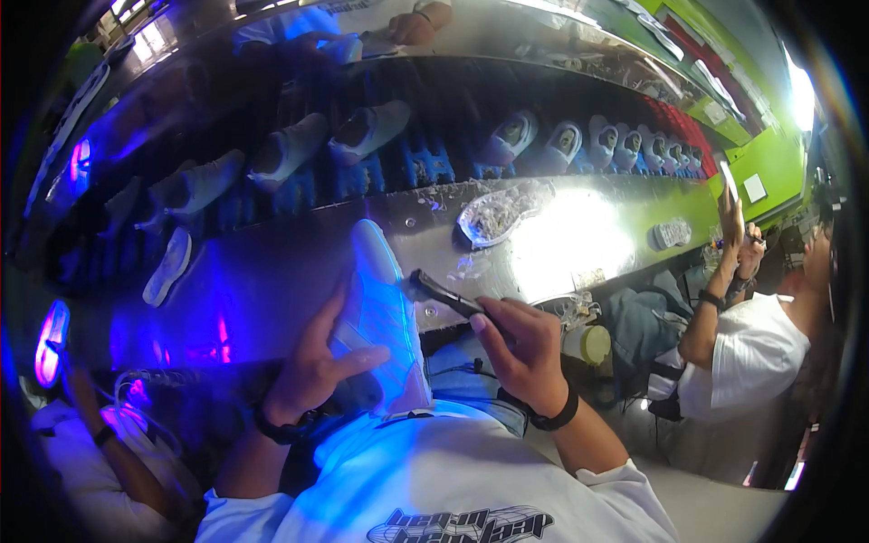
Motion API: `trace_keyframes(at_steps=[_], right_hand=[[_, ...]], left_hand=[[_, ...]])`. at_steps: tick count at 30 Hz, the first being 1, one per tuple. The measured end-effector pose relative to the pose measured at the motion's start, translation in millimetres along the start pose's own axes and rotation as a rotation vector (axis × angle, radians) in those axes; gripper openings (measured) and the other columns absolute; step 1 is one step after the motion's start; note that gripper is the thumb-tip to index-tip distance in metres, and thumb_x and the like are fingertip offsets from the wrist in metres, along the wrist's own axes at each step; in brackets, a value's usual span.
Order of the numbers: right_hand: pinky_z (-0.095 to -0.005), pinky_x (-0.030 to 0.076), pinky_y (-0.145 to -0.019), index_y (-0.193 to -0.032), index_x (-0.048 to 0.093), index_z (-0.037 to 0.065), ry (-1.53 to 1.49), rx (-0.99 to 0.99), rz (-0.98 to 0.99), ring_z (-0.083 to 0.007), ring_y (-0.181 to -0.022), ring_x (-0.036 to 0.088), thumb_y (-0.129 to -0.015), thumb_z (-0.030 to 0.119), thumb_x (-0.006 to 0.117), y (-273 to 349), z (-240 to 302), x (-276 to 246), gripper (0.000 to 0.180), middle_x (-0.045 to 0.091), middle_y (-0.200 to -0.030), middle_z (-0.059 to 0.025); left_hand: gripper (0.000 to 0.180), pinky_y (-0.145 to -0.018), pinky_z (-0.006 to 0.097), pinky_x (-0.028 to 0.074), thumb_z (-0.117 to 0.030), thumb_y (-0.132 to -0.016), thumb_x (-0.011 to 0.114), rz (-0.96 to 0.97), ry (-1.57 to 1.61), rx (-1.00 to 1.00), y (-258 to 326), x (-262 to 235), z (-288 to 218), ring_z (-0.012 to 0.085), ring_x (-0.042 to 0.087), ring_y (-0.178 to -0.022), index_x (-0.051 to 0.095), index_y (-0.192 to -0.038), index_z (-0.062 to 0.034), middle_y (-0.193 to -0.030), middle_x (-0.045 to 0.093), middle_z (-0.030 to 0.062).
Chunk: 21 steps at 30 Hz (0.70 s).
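Blue light falls on a white shoe (384, 312) in front of my body, its toe pointing away from me and its heel close to my shirt. My left hand (312, 366) grips it from the left side, with the thumb across the upper. In my right hand (528, 348) is a slim black hand tool (448, 295), held between thumb and fingers. Its wider tip lies just right of the shoe's front part; I cannot tell whether they touch. What kind of tool it is does not show clearly.
Beyond the metal ledge (299, 308), a conveyor carries several shoes on blue holders (427, 167). A shoe-shaped tray of scraps (493, 217) and a loose sole (168, 267) lie on the ledge. Co-workers sit left (109, 471) and right (751, 353); a yellowish tub (588, 344) stands nearby.
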State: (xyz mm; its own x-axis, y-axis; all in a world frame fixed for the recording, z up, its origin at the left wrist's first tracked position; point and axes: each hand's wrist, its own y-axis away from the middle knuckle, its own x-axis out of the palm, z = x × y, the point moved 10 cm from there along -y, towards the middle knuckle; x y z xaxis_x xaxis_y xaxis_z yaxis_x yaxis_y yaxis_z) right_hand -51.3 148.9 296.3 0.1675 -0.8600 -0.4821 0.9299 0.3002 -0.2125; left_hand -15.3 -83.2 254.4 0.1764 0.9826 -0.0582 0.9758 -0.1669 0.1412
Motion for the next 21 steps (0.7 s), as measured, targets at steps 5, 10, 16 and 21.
trace_keyframes(at_steps=[5, 10, 16, 21], right_hand=[[-0.0339, 0.044, -0.052, -0.109, 0.074, -0.003, -0.047, 0.023, 0.028, -0.0232, -0.054, 0.060, -0.095, 0.011, 0.073, -2.8, 2.5, -2.5, 0.020, 0.064, -0.074, -0.0147], [-0.0333, 0.044, -0.054, -0.108, 0.074, -0.005, -0.096, -0.007, 0.101, -0.0218, -0.057, 0.061, -0.094, 0.011, 0.074, -2.6, 8.3, -3.5, 0.021, 0.064, -0.074, -0.0140], [-0.0330, 0.047, -0.058, -0.107, 0.075, -0.006, -0.164, 0.065, 0.213, -0.0228, -0.061, 0.063, -0.093, 0.011, 0.074, 0.0, 7.5, 0.5, 0.022, 0.067, -0.075, -0.0153], [-0.0331, 0.051, -0.063, -0.105, 0.076, -0.007, -0.215, 0.107, 0.266, -0.0243, -0.065, 0.066, -0.093, 0.012, 0.075, 3.6, 5.7, -1.9, 0.022, 0.071, -0.079, -0.0167]], left_hand=[[0.098, -0.123, 0.036, 0.030, -0.019, -0.085, 0.078, -0.030, 0.066, -0.043, -3.2, 0.0, -12.4, 0.0200, 0.043, -0.146, 0.026, -0.165, 0.0033, -0.160, 0.045, 0.0123], [0.082, -0.115, 0.037, 0.041, -0.011, -0.087, 0.081, -0.060, 0.149, -0.026, -2.2, -5.8, -24.9, 0.0184, 0.057, -0.130, 0.041, -0.158, 0.0007, -0.145, 0.058, 0.0098], [0.086, -0.118, 0.036, 0.039, -0.008, -0.088, 0.079, -0.101, 0.209, -0.087, -3.7, -18.8, -18.8, 0.0209, 0.050, -0.139, 0.036, -0.162, 0.0013, -0.154, 0.051, 0.0118], [0.087, -0.116, 0.034, 0.040, -0.008, -0.088, 0.077, -0.174, 0.232, -0.144, -5.2, -30.0, -12.0, 0.0198, 0.050, -0.139, 0.034, -0.163, -0.0001, -0.158, 0.048, 0.0116]])
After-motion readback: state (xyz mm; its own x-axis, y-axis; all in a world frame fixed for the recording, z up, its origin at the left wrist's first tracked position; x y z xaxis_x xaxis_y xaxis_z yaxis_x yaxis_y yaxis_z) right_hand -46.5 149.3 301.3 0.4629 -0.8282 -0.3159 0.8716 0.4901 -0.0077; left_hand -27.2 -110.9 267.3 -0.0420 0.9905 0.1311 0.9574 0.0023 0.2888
